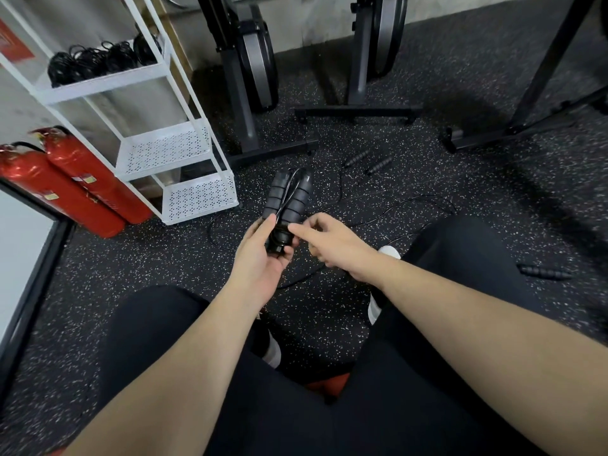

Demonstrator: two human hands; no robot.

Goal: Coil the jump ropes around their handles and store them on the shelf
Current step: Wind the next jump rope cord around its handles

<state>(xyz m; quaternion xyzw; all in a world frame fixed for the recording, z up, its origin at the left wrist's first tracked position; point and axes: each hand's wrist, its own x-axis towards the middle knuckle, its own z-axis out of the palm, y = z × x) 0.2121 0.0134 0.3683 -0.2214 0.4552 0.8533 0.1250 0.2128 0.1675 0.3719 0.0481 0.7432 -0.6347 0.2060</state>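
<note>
Left hand [263, 255] grips both jump-rope handles [286, 205]; right hand [332, 245] pinches the cord [424, 200], whose slack could snag and unwind the coil.

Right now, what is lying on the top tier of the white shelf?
Several coiled black jump ropes lie in a row on the white shelf. Their handles cannot be seen among the coils.
</note>
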